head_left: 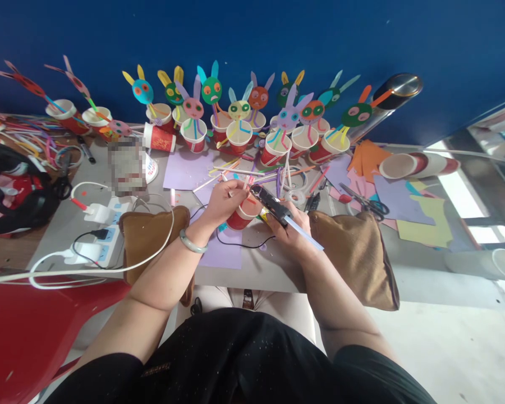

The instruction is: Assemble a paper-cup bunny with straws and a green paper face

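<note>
My right hand point(292, 224) is closed around a black hot glue gun point(273, 203), whose pale translucent glue stick point(306, 234) juts out of the back. Its nozzle points up and left, close to the fingertips of my left hand point(226, 197). Between the left thumb and fingers is pinched a small pale piece like a straw end point(246, 182), mostly hidden by the fingers. Just below and between both hands, a red paper cup point(239, 222) stands on the table, partly covered by them. Purple paper point(223, 255) lies under the cup.
Several cups with paper rabbit heads, one a lilac rabbit point(289, 118), line the blue wall. Scissors point(366, 202) and coloured paper point(425, 221) lie right. Brown cushions point(357, 258) lie under both forearms. A power strip point(111, 241) with cables sits left; a thermos point(398, 92) stands back right.
</note>
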The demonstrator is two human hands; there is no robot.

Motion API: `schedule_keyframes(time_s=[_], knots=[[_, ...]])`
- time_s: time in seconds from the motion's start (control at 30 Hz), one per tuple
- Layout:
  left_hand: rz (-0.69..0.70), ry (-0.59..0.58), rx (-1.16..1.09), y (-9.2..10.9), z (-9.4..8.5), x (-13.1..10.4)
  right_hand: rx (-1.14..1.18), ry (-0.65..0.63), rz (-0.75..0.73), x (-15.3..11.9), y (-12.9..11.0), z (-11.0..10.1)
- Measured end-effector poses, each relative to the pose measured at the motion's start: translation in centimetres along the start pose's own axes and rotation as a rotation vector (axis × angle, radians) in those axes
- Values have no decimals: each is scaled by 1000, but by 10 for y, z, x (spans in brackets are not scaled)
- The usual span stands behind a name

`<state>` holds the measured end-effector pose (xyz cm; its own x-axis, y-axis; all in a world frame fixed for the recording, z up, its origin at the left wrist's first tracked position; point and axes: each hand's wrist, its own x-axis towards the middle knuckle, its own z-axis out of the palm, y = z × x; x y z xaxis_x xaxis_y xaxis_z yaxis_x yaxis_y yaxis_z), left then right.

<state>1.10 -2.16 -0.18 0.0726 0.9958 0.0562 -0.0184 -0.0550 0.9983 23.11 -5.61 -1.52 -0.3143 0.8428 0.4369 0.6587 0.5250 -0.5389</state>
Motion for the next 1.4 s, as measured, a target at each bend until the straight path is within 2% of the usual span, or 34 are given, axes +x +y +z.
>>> schedule_keyframes(time_s=[0.13,0.33,0.47,0.67,0.8,0.97,1.13,1.3,1.4], knots=[[-44,-45,-15,0,0,-1,9,35,19,-1,2,1],[-12,12,-9,1,-1,0,2,8,1,-1,2,2],[-35,-26,-43,-2,0,0,13,29,3,-1,2,1],[-50,6,-117,-3,-1,1,2,2,10,-1,0,0],[-65,-45,-156,-2,-2,1,-5,49,-21,-1,0,0],[-32,-10,-146,-3,-3,1,-7,22,-32,-1,1,1],[-67,-59,-173,-3,-2,2,-23,73,-31,-2,4,2],[-65,-26,-152,-3,-2,2,-34,24,-44,-1,3,1],[-96,-56,-161,-1,-2,2,-37,53,-69,0,4,1]])
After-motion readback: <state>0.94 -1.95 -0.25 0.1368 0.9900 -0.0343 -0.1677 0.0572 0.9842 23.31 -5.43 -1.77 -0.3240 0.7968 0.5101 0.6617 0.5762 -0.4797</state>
